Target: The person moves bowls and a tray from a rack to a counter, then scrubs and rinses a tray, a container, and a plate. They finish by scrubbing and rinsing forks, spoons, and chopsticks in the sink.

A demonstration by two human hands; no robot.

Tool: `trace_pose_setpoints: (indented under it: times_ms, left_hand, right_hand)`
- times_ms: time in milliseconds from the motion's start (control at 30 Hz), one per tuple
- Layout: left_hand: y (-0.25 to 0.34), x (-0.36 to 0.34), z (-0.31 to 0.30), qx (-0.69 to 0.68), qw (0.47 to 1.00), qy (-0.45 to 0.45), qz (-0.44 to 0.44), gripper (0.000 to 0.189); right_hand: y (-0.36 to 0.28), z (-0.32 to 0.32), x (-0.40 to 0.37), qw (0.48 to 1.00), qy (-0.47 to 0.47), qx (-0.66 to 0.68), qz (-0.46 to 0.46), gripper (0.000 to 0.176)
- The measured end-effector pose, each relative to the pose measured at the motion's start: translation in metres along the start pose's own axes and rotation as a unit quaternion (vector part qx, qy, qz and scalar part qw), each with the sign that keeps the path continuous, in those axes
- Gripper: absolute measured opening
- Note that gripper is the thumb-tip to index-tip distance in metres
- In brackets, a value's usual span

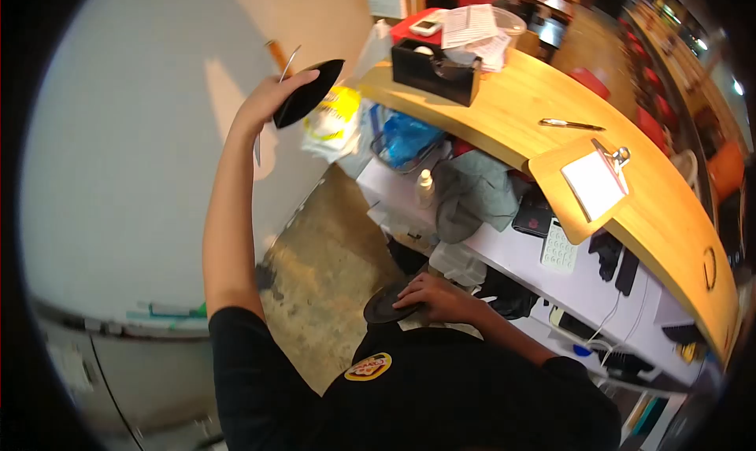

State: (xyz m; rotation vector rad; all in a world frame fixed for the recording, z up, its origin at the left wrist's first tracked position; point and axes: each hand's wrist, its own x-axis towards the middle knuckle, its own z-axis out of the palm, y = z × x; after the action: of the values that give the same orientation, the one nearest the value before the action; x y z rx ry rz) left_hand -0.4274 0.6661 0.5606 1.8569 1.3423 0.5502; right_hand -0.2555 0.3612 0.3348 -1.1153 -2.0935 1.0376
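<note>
My left hand (pixel 276 97) is raised at the wall, its thumb over a black, pointed, curved thing (pixel 311 95) whose kind I cannot tell. Beside that hand an orange-brown handle (pixel 276 54) and a thin curved metal piece (pixel 292 57) stick up, and a narrow metallic tip shows below the wrist. Low before my chest, my right hand (pixel 429 296) has its fingers closed over the edge of a dark, flat, round disc (pixel 384 304). A yellow-and-white plastic packet (pixel 335 116) is just beyond the left hand.
A curved wooden counter (pixel 504 124) holds a black tape dispenser (pixel 433 69), a pen (pixel 571 124) and a clipboard (pixel 583 191) with paper. On the lower white shelf lie a grey cloth (pixel 476 191), a spray bottle (pixel 425 190) and a calculator (pixel 559 246). A wall (pixel 134 160) stands on the left.
</note>
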Motion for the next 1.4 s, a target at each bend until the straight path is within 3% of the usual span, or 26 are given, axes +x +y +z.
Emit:
trace_pose_setpoints:
  times_ms: [67, 133, 200, 233, 300, 433, 467, 500, 533, 567, 600, 633, 667, 767, 867, 933, 1000, 1067, 1133, 1167, 1200, 1267, 1333, 1400]
  left_hand:
    - [-0.054, 0.152, 0.008, 0.066, 0.994, -0.038, 0.081, 0.073]
    - [-0.019, 0.166, 0.022, 0.241, 0.960, -0.059, 0.127, 0.076]
    - [-0.020, 0.213, 0.038, 0.350, 0.920, -0.142, 0.109, 0.073]
    - [-0.016, 0.213, 0.045, 0.293, 0.920, -0.226, 0.130, 0.072]
    - [-0.033, 0.246, 0.066, 0.396, 0.879, -0.210, 0.160, 0.067]
    - [-0.072, 0.274, 0.092, 0.371, 0.877, -0.220, 0.210, 0.055]
    - [-0.064, 0.260, 0.086, 0.342, 0.876, -0.270, 0.206, 0.054]
    - [-0.073, 0.279, 0.083, 0.428, 0.849, -0.237, 0.200, 0.060]
    - [-0.062, 0.248, 0.068, 0.425, 0.874, -0.118, 0.205, 0.058]
    - [-0.044, 0.200, 0.052, 0.298, 0.925, -0.082, 0.221, 0.057]
    - [-0.036, 0.177, 0.035, 0.275, 0.933, -0.044, 0.226, 0.047]
    - [-0.059, 0.202, 0.012, 0.366, 0.858, -0.031, 0.358, 0.041]
    - [-0.068, 0.201, -0.006, 0.287, 0.897, 0.011, 0.336, 0.036]
    - [-0.020, 0.092, -0.010, 0.035, 0.945, 0.068, 0.319, 0.035]
    - [0.016, 0.002, 0.021, -0.062, 0.933, -0.001, 0.355, 0.032]
    - [0.039, -0.061, 0.047, -0.043, 0.930, -0.092, 0.355, 0.025]
    - [0.057, -0.124, 0.084, -0.024, 0.885, -0.161, 0.436, 0.019]
    - [0.076, -0.188, 0.125, -0.008, 0.781, -0.196, 0.593, 0.013]
    - [0.102, -0.278, 0.171, -0.101, 0.776, -0.191, 0.593, 0.007]
    - [0.110, -0.295, 0.192, -0.101, 0.746, -0.204, 0.625, 0.008]
    - [0.116, -0.323, 0.216, -0.145, 0.760, -0.235, 0.589, 0.009]
    - [0.138, -0.395, 0.264, -0.214, 0.691, -0.223, 0.654, 0.010]
    - [0.145, -0.448, 0.299, -0.147, 0.677, -0.191, 0.695, 0.011]
    - [0.147, -0.492, 0.341, -0.160, 0.654, -0.303, 0.675, 0.020]
  right_hand:
    - [0.012, 0.006, 0.012, 0.999, 0.051, 0.006, 0.014, 0.049]
    - [0.012, 0.000, 0.026, 0.994, 0.099, -0.003, 0.043, 0.053]
    - [-0.002, -0.003, 0.031, 0.984, 0.143, -0.018, 0.103, 0.059]
    - [-0.001, 0.002, 0.032, 0.977, 0.179, -0.019, 0.115, 0.060]
    - [-0.004, 0.004, 0.031, 0.966, 0.216, -0.008, 0.138, 0.060]
    - [-0.019, 0.026, 0.034, 0.929, 0.296, -0.032, 0.219, 0.049]
    - [-0.022, 0.028, 0.029, 0.919, 0.310, -0.050, 0.238, 0.049]
    - [-0.026, 0.034, 0.025, 0.912, 0.328, -0.046, 0.241, 0.049]
    - [-0.031, 0.038, 0.019, 0.905, 0.344, -0.046, 0.246, 0.051]
    - [-0.037, 0.045, 0.012, 0.897, 0.361, -0.044, 0.251, 0.053]
    - [-0.043, 0.054, 0.005, 0.888, 0.380, -0.042, 0.255, 0.056]
    - [-0.051, 0.064, -0.005, 0.870, 0.399, -0.043, 0.285, 0.049]
    - [-0.059, 0.074, -0.016, 0.856, 0.419, -0.039, 0.300, 0.050]
    - [-0.084, 0.105, -0.058, 0.814, 0.466, -0.042, 0.345, 0.050]
    - [-0.111, 0.144, -0.098, 0.771, 0.512, -0.053, 0.373, 0.052]
    - [-0.136, 0.171, -0.132, 0.751, 0.532, -0.065, 0.385, 0.056]
    - [-0.158, 0.202, -0.167, 0.731, 0.559, -0.058, 0.388, 0.057]
    - [-0.183, 0.232, -0.206, 0.715, 0.583, -0.039, 0.384, 0.057]
    - [-0.213, 0.253, -0.242, 0.697, 0.603, -0.025, 0.389, 0.053]
    - [-0.227, 0.262, -0.260, 0.686, 0.612, -0.019, 0.392, 0.051]
    - [-0.239, 0.270, -0.278, 0.675, 0.622, -0.015, 0.396, 0.049]
    - [-0.260, 0.288, -0.309, 0.629, 0.663, -0.027, 0.405, 0.055]
    - [-0.281, 0.302, -0.340, 0.599, 0.686, -0.026, 0.411, 0.055]
    - [-0.289, 0.317, -0.375, 0.582, 0.696, -0.039, 0.419, 0.051]
